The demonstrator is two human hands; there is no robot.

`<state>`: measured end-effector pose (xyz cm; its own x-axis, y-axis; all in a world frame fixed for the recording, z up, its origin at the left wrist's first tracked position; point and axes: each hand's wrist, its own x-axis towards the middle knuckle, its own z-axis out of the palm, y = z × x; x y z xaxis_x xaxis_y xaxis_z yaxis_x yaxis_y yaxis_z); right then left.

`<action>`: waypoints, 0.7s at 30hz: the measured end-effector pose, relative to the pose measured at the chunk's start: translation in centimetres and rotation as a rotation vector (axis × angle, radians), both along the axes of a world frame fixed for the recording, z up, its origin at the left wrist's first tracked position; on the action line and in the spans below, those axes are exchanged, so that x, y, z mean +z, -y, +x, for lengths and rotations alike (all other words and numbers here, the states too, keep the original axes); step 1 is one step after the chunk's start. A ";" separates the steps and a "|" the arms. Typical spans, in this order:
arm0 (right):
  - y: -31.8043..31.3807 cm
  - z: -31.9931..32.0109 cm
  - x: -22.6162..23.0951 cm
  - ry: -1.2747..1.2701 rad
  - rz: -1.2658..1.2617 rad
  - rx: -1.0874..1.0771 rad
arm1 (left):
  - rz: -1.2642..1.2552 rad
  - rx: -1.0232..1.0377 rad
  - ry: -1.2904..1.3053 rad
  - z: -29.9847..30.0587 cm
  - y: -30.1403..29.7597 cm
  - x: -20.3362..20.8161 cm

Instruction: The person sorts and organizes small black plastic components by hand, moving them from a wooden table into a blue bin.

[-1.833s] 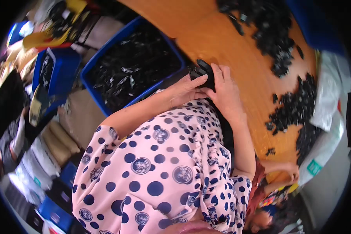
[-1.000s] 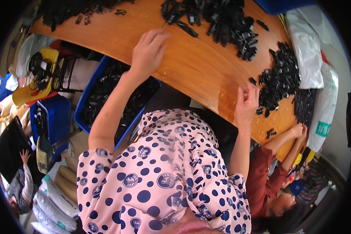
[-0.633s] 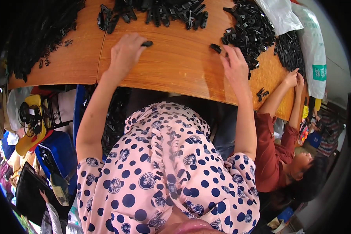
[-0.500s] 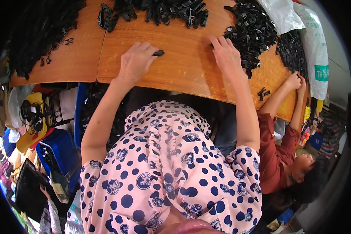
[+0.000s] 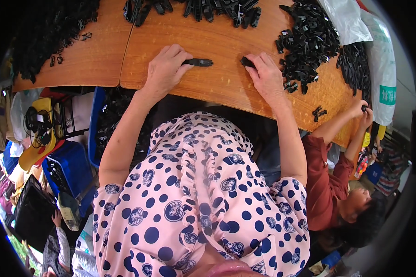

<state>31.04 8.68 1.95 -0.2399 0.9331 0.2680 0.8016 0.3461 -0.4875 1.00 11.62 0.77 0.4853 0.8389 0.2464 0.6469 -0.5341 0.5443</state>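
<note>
Over the wooden table (image 5: 212, 85) my left hand (image 5: 165, 69) pinches one end of a slim black plastic part (image 5: 201, 62), which points toward the right. Across from it, my right hand (image 5: 267, 76) grips a second black plastic part (image 5: 247, 62) between thumb and fingers; its far end is covered by the fingers. A gap separates the two parts. Beyond my hands, a heap of longer black parts (image 5: 198, 9) lies at the back. Just right of my right hand is a big pile of black plastic pieces (image 5: 309, 46).
Another black heap (image 5: 46, 41) covers the table's far left. A few loose pieces (image 5: 318, 113) lie near the right front edge. At right, a co-worker in a dark red shirt (image 5: 321, 180) holds a small black thing. A blue bin (image 5: 94, 124) with black parts stands below the table.
The right hand has come down and inward from the pile and now shows a black part. More of the left hand's part sticks out. The co-worker's hands have lifted off the pile.
</note>
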 end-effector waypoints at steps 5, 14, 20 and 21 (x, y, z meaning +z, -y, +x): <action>-0.5 -1.2 0.8 0.201 0.040 0.066 | 0.001 -0.002 0.081 0.8 0.0 -0.1; -2.1 -5.5 2.9 0.322 -0.018 0.393 | 0.007 -0.053 0.161 0.2 -0.9 -0.8; -2.6 -6.0 3.9 0.309 -0.173 0.432 | 0.008 -0.074 0.174 0.3 -0.6 -0.8; -2.6 -6.1 3.7 0.301 -0.151 0.443 | 0.018 -0.112 0.171 0.4 -0.9 -0.7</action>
